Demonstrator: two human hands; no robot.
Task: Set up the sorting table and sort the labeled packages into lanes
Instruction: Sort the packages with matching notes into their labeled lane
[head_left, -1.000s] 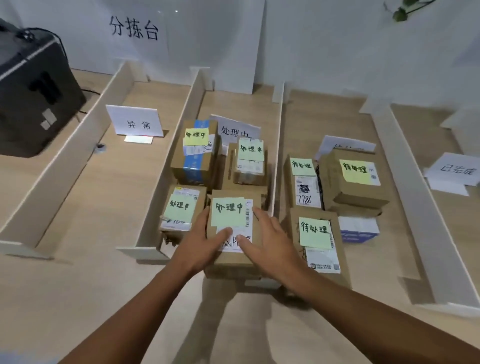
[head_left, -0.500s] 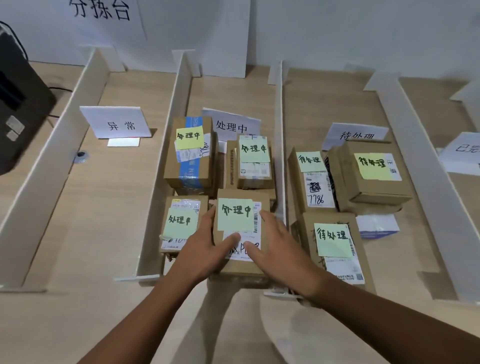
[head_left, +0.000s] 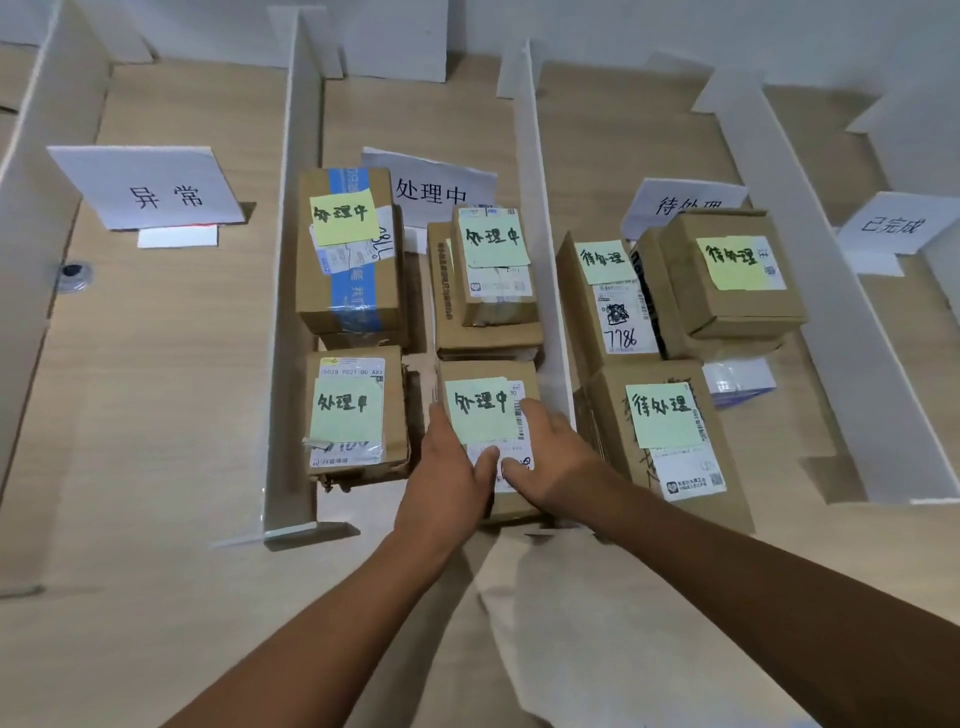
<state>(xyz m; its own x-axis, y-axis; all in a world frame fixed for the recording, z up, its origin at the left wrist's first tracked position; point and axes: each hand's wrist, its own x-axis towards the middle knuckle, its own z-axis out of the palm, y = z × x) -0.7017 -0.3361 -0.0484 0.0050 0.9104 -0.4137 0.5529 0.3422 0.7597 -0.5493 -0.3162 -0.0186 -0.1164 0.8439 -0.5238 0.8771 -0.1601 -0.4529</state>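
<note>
A small cardboard package (head_left: 483, 387) with a green note reading 处理中 sits at the near end of the middle lane, in front of the 处理中 sign (head_left: 431, 189). My left hand (head_left: 447, 467) lies against its left side with the thumb on top. My right hand (head_left: 556, 457) rests on its top right with straight fingers, its thumb close to the left thumb. Three other packages (head_left: 348, 260) with the same note fill this lane. To the right, three packages (head_left: 670, 431) marked 待处理 lie in the neighbouring lane.
White foam dividers (head_left: 293, 312) split the wooden table into lanes. The left lane holds the sign 异常 (head_left: 150, 189) and a small dark disc (head_left: 72, 271). At far right stands the sign 已完成 (head_left: 893, 224). A white divider (head_left: 543, 270) runs beside my right hand.
The view has tilted down and closer. Both hands have stayed on the near package, which has slid slightly deeper into the middle lane.
</note>
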